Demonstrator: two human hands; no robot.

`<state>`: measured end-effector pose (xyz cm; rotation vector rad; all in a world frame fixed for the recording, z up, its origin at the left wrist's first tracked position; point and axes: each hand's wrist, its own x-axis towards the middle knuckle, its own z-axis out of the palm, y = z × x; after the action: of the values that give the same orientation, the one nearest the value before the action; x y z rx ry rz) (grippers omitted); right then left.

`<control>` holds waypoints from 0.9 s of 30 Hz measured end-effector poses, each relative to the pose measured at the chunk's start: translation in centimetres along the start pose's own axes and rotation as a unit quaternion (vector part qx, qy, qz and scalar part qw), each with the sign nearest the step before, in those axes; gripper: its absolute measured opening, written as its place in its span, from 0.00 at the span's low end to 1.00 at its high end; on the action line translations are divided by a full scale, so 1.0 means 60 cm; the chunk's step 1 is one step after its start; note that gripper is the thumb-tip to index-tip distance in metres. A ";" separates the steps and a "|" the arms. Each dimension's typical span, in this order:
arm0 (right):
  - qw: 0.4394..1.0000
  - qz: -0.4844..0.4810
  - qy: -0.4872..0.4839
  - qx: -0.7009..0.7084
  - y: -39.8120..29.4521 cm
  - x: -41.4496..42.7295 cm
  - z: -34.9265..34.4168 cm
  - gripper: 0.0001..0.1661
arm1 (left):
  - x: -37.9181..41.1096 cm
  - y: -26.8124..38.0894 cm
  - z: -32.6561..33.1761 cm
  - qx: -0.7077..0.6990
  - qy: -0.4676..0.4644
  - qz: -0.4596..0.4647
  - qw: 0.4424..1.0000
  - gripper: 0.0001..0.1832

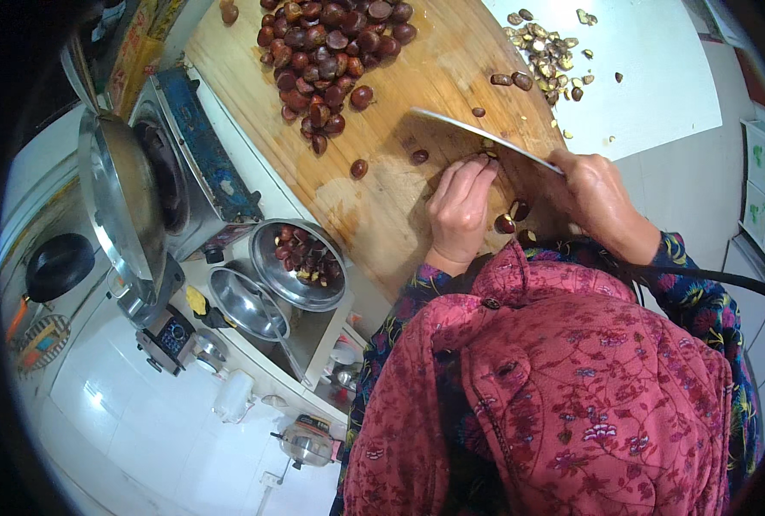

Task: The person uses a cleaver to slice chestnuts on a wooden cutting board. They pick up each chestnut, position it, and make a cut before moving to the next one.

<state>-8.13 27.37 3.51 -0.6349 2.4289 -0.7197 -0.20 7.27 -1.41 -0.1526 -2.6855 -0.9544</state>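
My right hand [598, 193] is closed around the handle of a kitchen knife [485, 134], whose blade points to the upper left over the wooden cutting board [395, 219]. Beside the blade, my left hand [463, 206] rests on the board with its fingertips together by small pale chestnut pieces; whether they pinch one is hidden. A large pile of brown chestnuts [331, 51] lies at the board's far side. Single chestnuts lie nearer, one at the left [359, 169] and one close to my left fingers [420, 157]. Cut chestnuts [505, 224] lie between my hands, close to my body.
Chestnut trimmings [550, 58] are heaped on a white surface [666, 97] at the upper right. Left of the board stand a metal bowl with chestnuts [263, 284], an empty-looking metal basin [247, 309] with a ladle, and a gas stove [195, 148] bearing a wok [124, 193].
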 end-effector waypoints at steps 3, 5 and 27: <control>1.000 0.012 0.014 -0.016 0.017 -0.030 -0.008 0.06 | 0.005 0.003 -0.003 -0.009 -0.040 -0.010 0.999 0.16; 1.000 0.000 -0.007 -0.024 0.016 -0.048 -0.028 0.06 | -0.006 0.003 -0.001 0.030 -0.036 -0.003 0.999 0.16; 0.992 -0.013 -0.089 -0.084 -0.002 0.003 -0.040 0.01 | 0.005 -0.007 -0.011 0.000 -0.052 0.000 0.999 0.14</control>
<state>-9.65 28.05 5.22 -0.7634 2.3340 -0.4510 -0.44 6.51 -1.10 -0.2074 -2.7799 -0.9710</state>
